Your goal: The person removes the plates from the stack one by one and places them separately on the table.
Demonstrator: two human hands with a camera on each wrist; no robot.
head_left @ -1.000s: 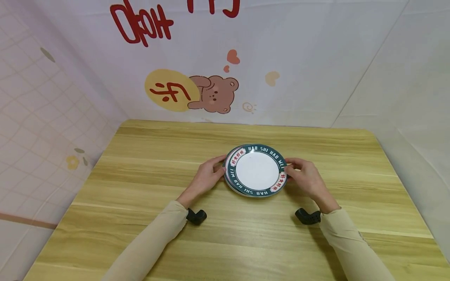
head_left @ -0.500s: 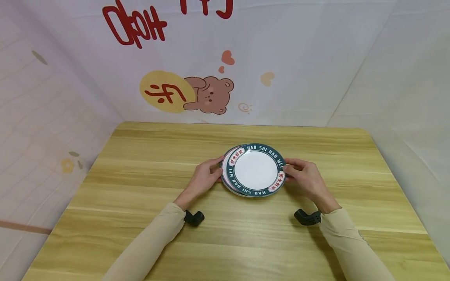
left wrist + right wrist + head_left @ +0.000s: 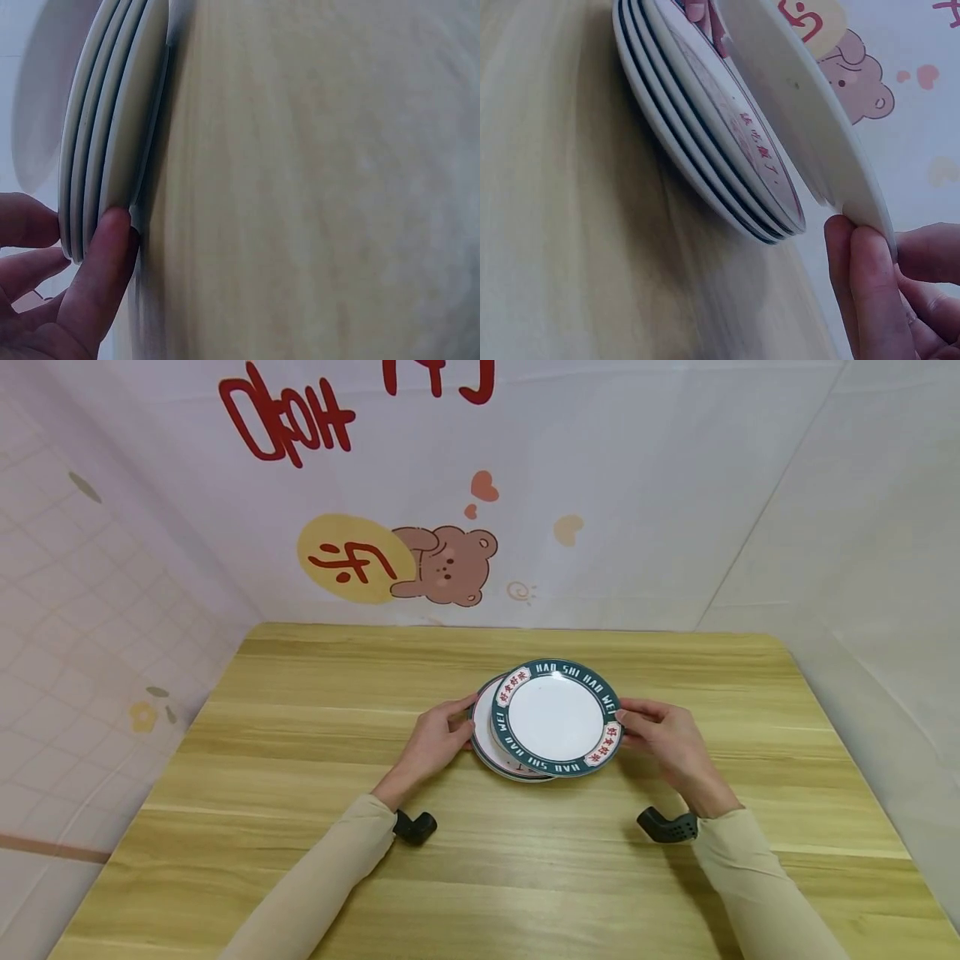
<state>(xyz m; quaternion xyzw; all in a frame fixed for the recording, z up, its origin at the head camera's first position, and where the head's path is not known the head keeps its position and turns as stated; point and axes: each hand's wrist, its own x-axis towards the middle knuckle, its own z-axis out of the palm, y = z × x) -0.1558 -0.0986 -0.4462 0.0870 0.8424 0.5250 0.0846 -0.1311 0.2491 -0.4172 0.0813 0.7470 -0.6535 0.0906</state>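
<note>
A green-rimmed white plate (image 3: 555, 717) is pinched at its right edge by my right hand (image 3: 671, 747). In the right wrist view this raised plate (image 3: 810, 105) is tilted above a stack of several plates (image 3: 697, 112), with a gap between them; my right fingers (image 3: 874, 277) lie under its rim and the thumb is on its face. The stack (image 3: 486, 739) shows at the left, partly covered by the raised plate. My left hand (image 3: 431, 745) holds the stack's left edge. In the left wrist view, my left fingers (image 3: 97, 277) touch the rims of the stacked plates (image 3: 124, 112).
The wooden table (image 3: 525, 877) carries the stack. A patterned cloth wall (image 3: 637, 485) stands behind it, with side walls left and right. A black wrist device (image 3: 416, 827) is at the left wrist, another (image 3: 666, 825) at the right.
The green-rimmed plate has risen and shifted right with my right hand, uncovering more of the plate beneath. My left hand has stayed at the stack's edge.
</note>
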